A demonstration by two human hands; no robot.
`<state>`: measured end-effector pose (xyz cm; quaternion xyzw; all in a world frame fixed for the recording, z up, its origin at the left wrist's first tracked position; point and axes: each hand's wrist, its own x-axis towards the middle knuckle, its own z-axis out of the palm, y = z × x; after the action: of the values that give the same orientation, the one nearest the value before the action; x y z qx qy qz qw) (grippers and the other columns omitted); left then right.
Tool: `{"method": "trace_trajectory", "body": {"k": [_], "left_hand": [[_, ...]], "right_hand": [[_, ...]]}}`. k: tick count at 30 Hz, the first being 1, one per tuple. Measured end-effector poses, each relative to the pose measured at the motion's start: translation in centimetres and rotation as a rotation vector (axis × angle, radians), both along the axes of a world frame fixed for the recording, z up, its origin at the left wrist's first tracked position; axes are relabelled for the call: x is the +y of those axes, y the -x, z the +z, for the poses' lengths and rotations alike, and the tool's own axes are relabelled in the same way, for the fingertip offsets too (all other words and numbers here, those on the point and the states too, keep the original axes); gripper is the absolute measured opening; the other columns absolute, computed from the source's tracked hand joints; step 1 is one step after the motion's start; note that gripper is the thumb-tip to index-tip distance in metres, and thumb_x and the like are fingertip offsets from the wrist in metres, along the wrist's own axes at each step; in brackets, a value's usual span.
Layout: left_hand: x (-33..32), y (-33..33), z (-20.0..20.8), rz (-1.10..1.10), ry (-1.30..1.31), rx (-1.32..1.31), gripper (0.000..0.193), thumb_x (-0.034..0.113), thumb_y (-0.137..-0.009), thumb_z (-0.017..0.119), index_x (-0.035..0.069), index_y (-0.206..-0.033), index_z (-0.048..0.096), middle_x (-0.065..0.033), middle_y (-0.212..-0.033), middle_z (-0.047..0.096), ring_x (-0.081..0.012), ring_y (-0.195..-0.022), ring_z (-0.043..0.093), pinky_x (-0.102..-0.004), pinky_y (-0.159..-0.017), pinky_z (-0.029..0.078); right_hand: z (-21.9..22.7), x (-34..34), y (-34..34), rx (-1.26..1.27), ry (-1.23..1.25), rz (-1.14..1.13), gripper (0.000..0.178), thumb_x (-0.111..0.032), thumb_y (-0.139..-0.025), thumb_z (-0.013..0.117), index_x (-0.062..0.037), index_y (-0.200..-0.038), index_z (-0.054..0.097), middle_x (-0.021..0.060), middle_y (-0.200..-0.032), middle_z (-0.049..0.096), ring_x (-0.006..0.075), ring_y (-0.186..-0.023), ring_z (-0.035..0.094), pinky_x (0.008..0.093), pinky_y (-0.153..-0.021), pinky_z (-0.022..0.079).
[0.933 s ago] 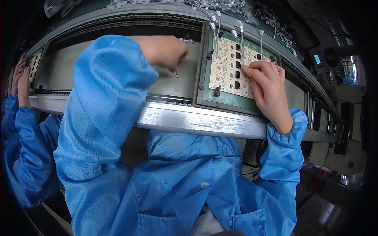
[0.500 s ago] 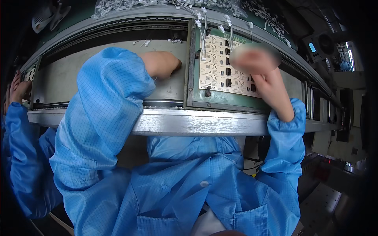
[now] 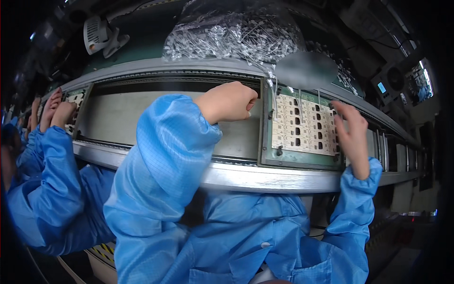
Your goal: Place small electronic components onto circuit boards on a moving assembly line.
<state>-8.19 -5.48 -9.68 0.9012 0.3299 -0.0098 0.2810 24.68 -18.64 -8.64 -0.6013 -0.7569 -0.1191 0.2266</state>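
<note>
A cream circuit board panel (image 3: 306, 124) with rows of black components sits in a green carrier (image 3: 302, 160) on the conveyor. White-ended wire leads (image 3: 275, 94) lie over its far edge and onto the board. My left hand (image 3: 231, 101) is closed, fingers curled, above the track just left of the carrier. A small pale spot shows at its fingertips; what it holds, if anything, I cannot make out. At the panel's right edge, my right hand (image 3: 352, 134) has its fingers stretched out and apart, with nothing seen in them.
Behind the conveyor lies a clear plastic bag (image 3: 231, 40) full of white-plugged leads, with loose leads (image 3: 347, 78) to its right. A small white fan (image 3: 101, 38) stands at the far left. To my left, a co-worker's hands (image 3: 59, 111) are over another board. A metal rail (image 3: 250, 178) runs along the front.
The view has shifted, showing more of the bag and co-worker. My right hand has moved from above the board to its right edge, fingers spread. My left hand has risen, nearer the carrier.
</note>
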Motion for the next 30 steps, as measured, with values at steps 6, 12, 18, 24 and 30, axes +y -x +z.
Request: {"method": "trace_trajectory", "body": {"k": [6, 12, 18, 24, 30], "left_hand": [[0.9, 2.4, 4.3, 0.032, 0.124, 0.065, 0.027, 0.022, -0.074, 0.083, 0.006, -0.088, 0.067, -0.0075, -0.083, 0.071, -0.0235, -0.080, 0.068, -0.0385, -0.071, 0.053], [1.6, 2.8, 5.7, 0.093, 0.204, -0.075, 0.014, 0.012, -0.083, 0.075, 0.004, -0.090, 0.066, -0.0056, -0.078, 0.070, -0.0131, -0.073, 0.065, -0.0296, -0.068, 0.050], [1.8, -0.2, 5.2, 0.390, -0.492, -0.565, 0.019, 0.012, -0.085, 0.067, 0.003, -0.101, 0.074, -0.0137, -0.084, 0.075, -0.0278, -0.077, 0.073, -0.0352, -0.073, 0.057], [0.3, -2.0, 6.1, 0.511, -0.380, -0.812, 0.024, 0.010, -0.087, 0.065, -0.002, -0.105, 0.074, -0.0142, -0.084, 0.075, -0.0198, -0.077, 0.076, -0.0302, -0.070, 0.056], [0.3, -2.1, 5.6, 0.469, -0.155, -1.032, 0.023, 0.008, -0.093, 0.064, -0.004, -0.112, 0.071, -0.0110, -0.096, 0.075, -0.0164, -0.083, 0.075, -0.0240, -0.073, 0.056]], "right_hand": [[-1.2, -2.6, -3.7, 0.094, 0.269, -0.361, 0.049, -0.019, -0.104, 0.056, -0.0136, -0.151, 0.047, 0.0122, -0.103, 0.071, 0.0214, -0.089, 0.068, 0.0354, -0.084, 0.051], [-2.1, -2.6, -3.0, 0.366, 0.300, -0.325, 0.048, -0.013, -0.104, 0.051, -0.0134, -0.152, 0.047, 0.0126, -0.092, 0.067, 0.0188, -0.081, 0.060, 0.0298, -0.082, 0.048], [-0.3, -1.9, -2.4, 0.378, 0.484, -0.285, 0.044, -0.021, -0.106, 0.050, -0.0146, -0.149, 0.048, 0.0080, -0.097, 0.068, 0.0251, -0.102, 0.064, 0.0485, -0.117, 0.027], [1.7, 4.6, 2.6, 0.065, 0.057, 0.033, 0.026, -0.022, -0.097, 0.061, -0.0084, -0.118, 0.070, 0.0127, -0.106, 0.068, 0.0298, -0.110, 0.061, 0.0460, -0.098, 0.043], [0.1, 11.3, 7.7, -0.081, 0.115, 0.104, 0.017, -0.023, -0.094, 0.066, -0.0070, -0.099, 0.070, 0.0095, -0.098, 0.068, 0.0313, -0.103, 0.063, 0.0489, -0.089, 0.044]]}}
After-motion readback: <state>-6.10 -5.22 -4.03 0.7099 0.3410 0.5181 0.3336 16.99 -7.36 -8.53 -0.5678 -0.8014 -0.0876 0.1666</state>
